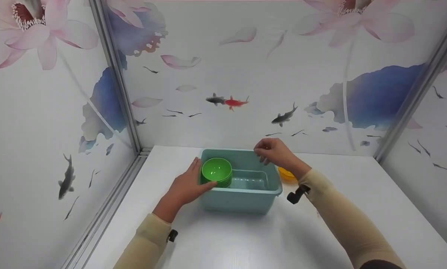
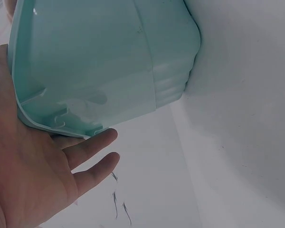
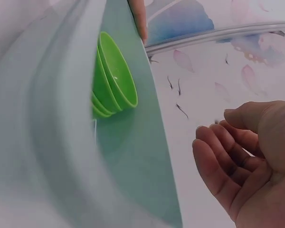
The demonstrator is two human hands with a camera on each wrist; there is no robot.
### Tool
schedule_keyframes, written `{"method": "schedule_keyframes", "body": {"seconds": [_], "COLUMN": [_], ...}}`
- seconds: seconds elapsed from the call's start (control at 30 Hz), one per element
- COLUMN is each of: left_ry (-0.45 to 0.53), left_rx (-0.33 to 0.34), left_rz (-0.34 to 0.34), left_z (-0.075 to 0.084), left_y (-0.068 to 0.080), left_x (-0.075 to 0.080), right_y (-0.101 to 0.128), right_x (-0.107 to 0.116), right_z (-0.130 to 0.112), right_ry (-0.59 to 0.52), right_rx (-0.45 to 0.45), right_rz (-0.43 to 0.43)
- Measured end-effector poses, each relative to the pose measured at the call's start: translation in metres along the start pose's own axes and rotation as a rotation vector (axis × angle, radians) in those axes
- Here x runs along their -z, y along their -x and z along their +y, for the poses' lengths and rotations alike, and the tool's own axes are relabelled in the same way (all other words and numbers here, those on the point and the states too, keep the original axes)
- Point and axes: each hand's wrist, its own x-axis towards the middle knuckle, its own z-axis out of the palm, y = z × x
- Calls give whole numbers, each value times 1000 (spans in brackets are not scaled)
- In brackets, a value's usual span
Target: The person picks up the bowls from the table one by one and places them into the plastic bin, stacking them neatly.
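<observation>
A pale teal plastic bin (image 1: 242, 201) stands on the white table. Inside its left end sits a stack of green bowls (image 1: 216, 170); their nested rims show from the side in the right wrist view, where the bowls (image 3: 116, 71) appear beyond the blurred near wall. My left hand (image 1: 188, 186) rests on the bin's left front corner, the thumb over the front rim and the fingers fairly straight along the left side. Over the bin's right back rim hovers my right hand (image 1: 277, 152), its fingers (image 3: 216, 168) loosely bent, with nothing visible in them.
A yellow-orange object (image 1: 287, 175) lies to the right of the bin, partly hidden by my right wrist. White panels (image 1: 260, 67) printed with flowers and fish enclose the table (image 1: 223, 239) at the back and sides. Metal frame strips (image 1: 117, 74) join the panels.
</observation>
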Motion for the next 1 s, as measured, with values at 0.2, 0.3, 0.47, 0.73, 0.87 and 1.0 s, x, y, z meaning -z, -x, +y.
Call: {"method": "schedule_keyframes", "body": {"seconds": [0.2, 0.3, 0.47, 0.73, 0.87, 1.0], "left_ry": [5, 5, 3, 1, 2, 0], "left_rx": [-4, -7, -6, -1, 7, 4], "left_rz": [2, 5, 5, 6, 5, 1], "left_z": [-1, -1, 1, 0, -1, 0], "left_y": [-2, -3, -3, -3, -3, -2], "left_x": [1, 0, 1, 1, -1, -2], "right_y": [27, 39, 58, 84, 94, 102], "right_x": [25, 38, 55, 68, 69, 68], "right_z": [17, 26, 43, 70, 78, 85], "right_ry": [-36, -47, -28, -24, -39, -55], "right_rx": [-34, -70, -97, -111, -125, -150], "right_rz": [84, 121, 198, 288, 295, 304]}}
